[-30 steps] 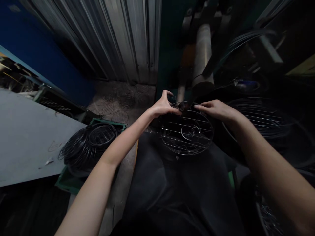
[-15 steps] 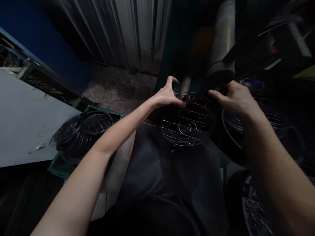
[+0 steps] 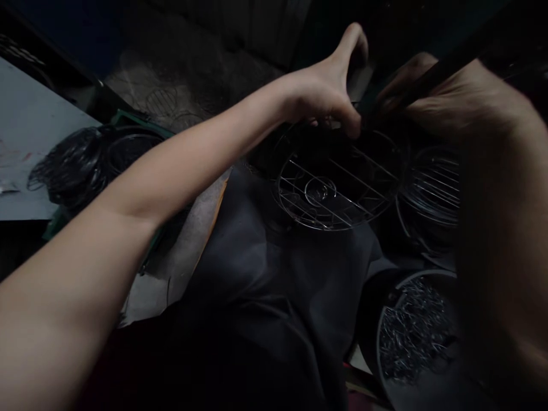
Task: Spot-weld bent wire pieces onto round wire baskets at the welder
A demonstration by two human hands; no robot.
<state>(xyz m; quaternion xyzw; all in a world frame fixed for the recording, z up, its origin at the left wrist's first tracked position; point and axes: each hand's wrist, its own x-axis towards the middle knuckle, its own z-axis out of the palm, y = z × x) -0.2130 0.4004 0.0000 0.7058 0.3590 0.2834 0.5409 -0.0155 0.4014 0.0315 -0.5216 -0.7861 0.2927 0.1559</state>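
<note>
A round wire rack [image 3: 349,176] with parallel bars and a small ring near its middle sits level in front of me, above my dark-clothed lap. At its far edge is my left hand [image 3: 327,85], thumb and index finger spread in a wide curve, with the other fingers mostly hidden below the palm. My right hand [image 3: 454,105] is beyond the rack's far right edge, partly behind a dark slanting bar [image 3: 445,74]. Its fingertips come together in deep shadow, and whatever they pinch is too dark to make out.
Stacked wire racks [image 3: 436,182] stand at the right. Below them, a round bin [image 3: 379,342] holds many small bent wire pieces [image 3: 415,325]. At left, dark wire rings [image 3: 71,162] fill a green crate [image 3: 124,117] beside a pale board [image 3: 38,137]. Another wire grid [image 3: 161,101] lies on the floor.
The view has tilted down and come closer. My right hand has closed its fingers together beside the dark bar. My left hand keeps its spread curve at the rack's far edge.
</note>
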